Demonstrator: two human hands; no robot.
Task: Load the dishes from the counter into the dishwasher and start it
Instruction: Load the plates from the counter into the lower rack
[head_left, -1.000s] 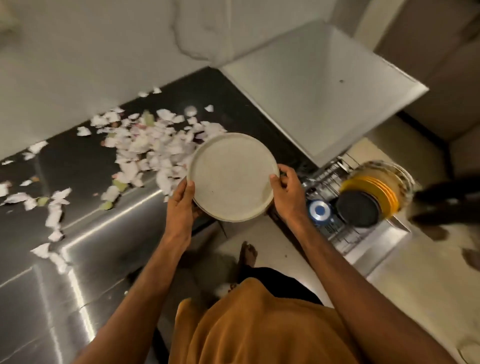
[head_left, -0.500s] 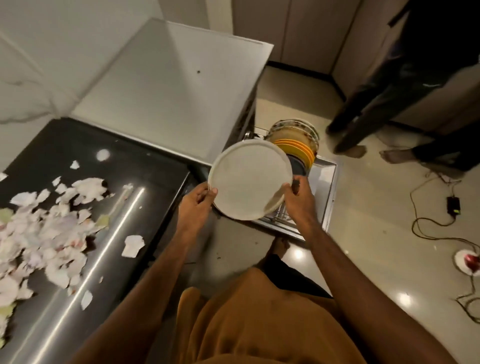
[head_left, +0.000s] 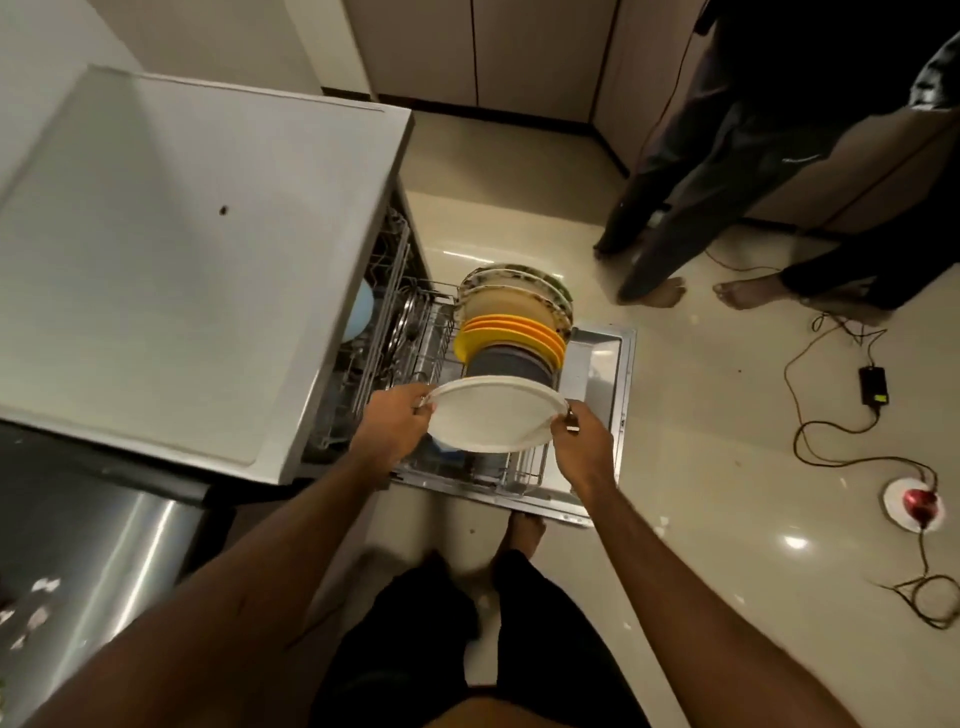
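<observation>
Round white plate (head_left: 493, 414) at frame centre, tilted, held above the pulled-out wire dishwasher rack (head_left: 441, 332), left hand (head_left: 394, 423) fingers curled on its left rim, right hand (head_left: 581, 435) pinching its right rim, upright yellow, dark and patterned plates (head_left: 511, 322) racked just behind it

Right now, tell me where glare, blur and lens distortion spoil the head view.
Head view: dim, warm light; glare spots on the glossy floor and a streak on the steel counter; the white plate, gripped by the left hand and right hand, is fairly sharp; the wide lens stretches the forearms.
</observation>
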